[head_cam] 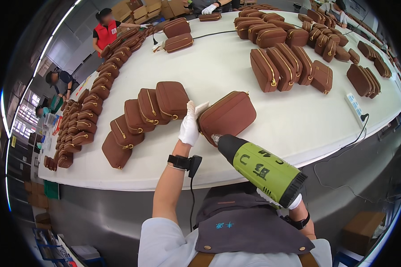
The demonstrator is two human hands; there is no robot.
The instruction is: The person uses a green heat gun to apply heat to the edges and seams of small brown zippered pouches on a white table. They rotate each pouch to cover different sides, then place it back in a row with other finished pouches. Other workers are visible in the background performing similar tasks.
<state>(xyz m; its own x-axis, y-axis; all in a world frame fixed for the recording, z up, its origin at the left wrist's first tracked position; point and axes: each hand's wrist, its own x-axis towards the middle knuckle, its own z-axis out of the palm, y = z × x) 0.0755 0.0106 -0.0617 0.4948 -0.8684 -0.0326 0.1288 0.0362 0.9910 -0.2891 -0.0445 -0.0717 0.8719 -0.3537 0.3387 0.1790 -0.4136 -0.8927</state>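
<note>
My left hand (189,128), in a white glove, grips the left end of a brown leather zip bag (230,113) and tilts it up over the table. Something white shows between my fingers and the bag; what it is I cannot tell. In my right hand (295,202), also gloved, is a green and black heat gun (259,165) bearing handwritten marks. The gun's body hides most of that hand. Its metal nozzle (216,137) points at the bag's lower left edge, very close to it; contact cannot be made out.
Overlapping brown bags (132,116) lie left of my hand, with a long row (100,91) beyond them. More bags (280,68) stand at the right. A corded power strip (355,108) lies near the right edge of the white table (217,68). Other people work around it.
</note>
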